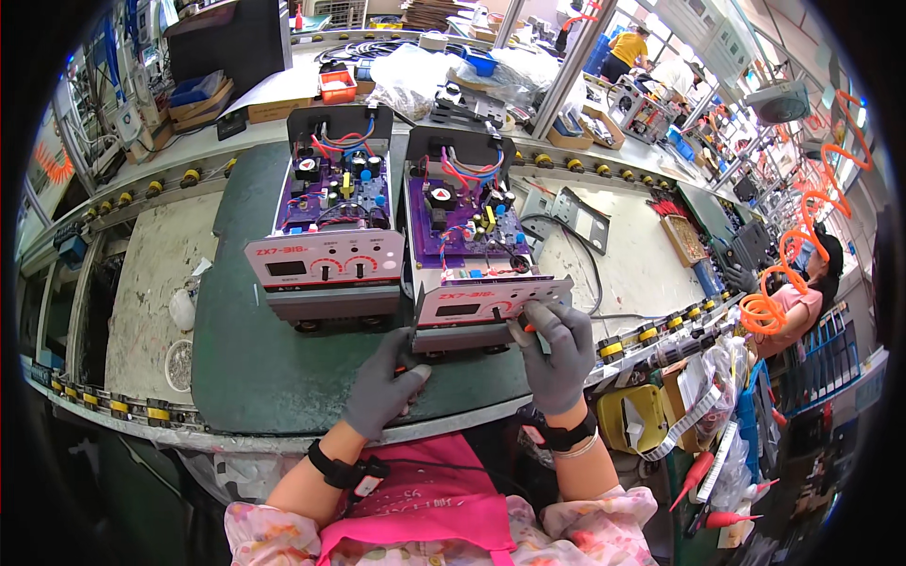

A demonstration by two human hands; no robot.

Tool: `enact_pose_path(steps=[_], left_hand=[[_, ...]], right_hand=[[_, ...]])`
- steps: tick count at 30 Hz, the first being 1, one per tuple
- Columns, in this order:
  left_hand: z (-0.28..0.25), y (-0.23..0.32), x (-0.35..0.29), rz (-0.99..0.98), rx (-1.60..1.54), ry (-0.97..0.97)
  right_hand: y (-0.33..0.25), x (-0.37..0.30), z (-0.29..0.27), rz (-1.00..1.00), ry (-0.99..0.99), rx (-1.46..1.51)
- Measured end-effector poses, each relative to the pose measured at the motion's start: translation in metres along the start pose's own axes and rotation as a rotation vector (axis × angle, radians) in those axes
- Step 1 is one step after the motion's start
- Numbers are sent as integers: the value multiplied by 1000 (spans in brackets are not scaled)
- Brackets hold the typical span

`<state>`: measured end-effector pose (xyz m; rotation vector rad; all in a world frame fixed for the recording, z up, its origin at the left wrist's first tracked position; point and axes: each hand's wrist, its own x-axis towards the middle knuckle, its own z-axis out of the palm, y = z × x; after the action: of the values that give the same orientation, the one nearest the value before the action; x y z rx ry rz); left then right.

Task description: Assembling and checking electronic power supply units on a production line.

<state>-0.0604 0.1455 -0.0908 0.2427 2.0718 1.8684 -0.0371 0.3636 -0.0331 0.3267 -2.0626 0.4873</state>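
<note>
Two welding machines without covers stand side by side on a green mat, the left machine (325,236) and the right machine (462,226). Purple circuit boards and wires show inside both. The right one's white front panel (458,309) is tilted, and a black knob (498,314) sits on it. My right hand (559,354), in a grey glove, pinches at the second knob's place on that panel; the fingers hide most of what they grip. Beside the panel's lower left corner, my gloved left hand (382,389) is closed, with a small orange bit showing at its fingers.
The green mat (283,377) lies between roller rails (613,351). Right of the machines are a bent metal plate (578,219) and a black cable. A yellow bin (634,418) and red-tipped bottles (696,472) stand near my right arm. A co-worker (802,292) sits at the far right.
</note>
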Motion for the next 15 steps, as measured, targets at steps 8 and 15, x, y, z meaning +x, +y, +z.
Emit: enact_pose_path(steps=[8,15], left_hand=[[0,5,5,-97,-131,-82],[0,7,-2,-145,-188,-39]], right_hand=[[8,-2,3,-69,59,-125],[11,3,4,-137,-5,-8]])
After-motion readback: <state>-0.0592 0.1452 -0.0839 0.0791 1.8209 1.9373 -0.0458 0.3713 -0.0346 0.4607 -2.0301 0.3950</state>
